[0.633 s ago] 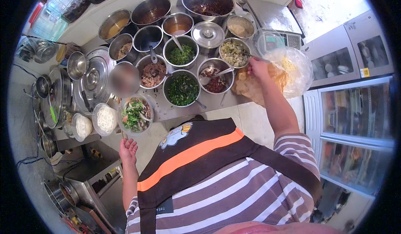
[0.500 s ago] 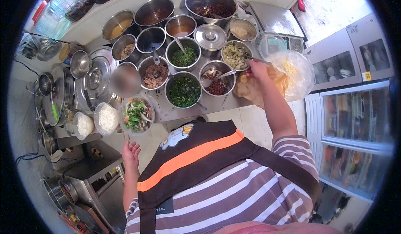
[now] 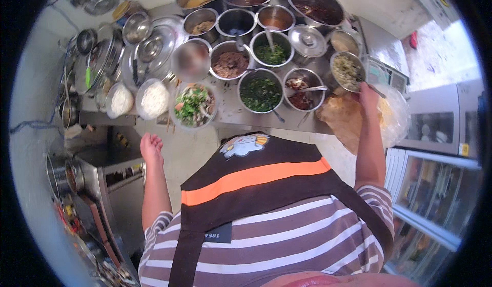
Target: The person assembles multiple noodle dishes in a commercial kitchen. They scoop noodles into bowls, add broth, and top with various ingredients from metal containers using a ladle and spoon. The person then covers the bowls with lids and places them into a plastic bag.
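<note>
My right hand [image 3: 366, 97] is closed on the handle of a spoon [image 3: 378, 90] at the rim of a steel pot [image 3: 348, 72] of chopped pale-green vegetables. The spoon's bowl cannot be made out. Below that hand lie a brown paper bag [image 3: 341, 115] and a clear plastic bag [image 3: 397, 115] with something yellow inside. My left hand [image 3: 152, 147] hangs in front of the counter with loosely curled fingers and holds nothing. Nearest to it are a clear bowl [image 3: 193, 106] of greens and sliced pieces, and a tub of white noodles [image 3: 154, 99].
Several steel pots crowd the counter, among them dark greens [image 3: 260, 91], chopped herbs [image 3: 271, 51], minced meat [image 3: 229, 64] and red chilli [image 3: 302, 100]. A lidded pot [image 3: 307, 40] stands behind. Large lids [image 3: 149, 51] lie at left; a glass-door fridge [image 3: 435, 184] is at right.
The view has swung, shifting the counter rightward and upward. My left hand has moved left relative to the bowl, its fingers more curled. My right hand stays at the spoon by the pale-green vegetables.
</note>
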{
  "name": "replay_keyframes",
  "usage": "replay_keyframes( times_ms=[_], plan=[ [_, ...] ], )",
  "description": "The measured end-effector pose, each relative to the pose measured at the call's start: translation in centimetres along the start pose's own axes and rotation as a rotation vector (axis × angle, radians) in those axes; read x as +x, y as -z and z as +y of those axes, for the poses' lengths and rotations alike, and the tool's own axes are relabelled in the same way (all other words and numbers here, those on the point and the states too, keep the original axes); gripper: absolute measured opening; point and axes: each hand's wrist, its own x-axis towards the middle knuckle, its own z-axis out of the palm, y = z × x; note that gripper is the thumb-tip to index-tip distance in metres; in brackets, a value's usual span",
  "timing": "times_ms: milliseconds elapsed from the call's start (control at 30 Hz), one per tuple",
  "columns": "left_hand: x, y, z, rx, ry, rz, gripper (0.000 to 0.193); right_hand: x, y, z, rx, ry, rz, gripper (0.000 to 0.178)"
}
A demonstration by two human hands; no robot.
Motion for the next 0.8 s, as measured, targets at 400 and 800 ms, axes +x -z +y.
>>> replay_keyframes(
  times_ms=[400, 800],
  plan=[
    [-8.2, -6.8, 9.8, 0.123, -0.340, -0.372, 0.023, -8.4, -1.1, -12.4, 0.063, 0.302, -0.176, 0.016],
    [-10.3, -1.2, 15.1, 0.740, -1.179, -0.720, 0.061, -23.6, -21.8, -21.5, 0.039, 0.431, -1.106, 0.014]
  ],
)
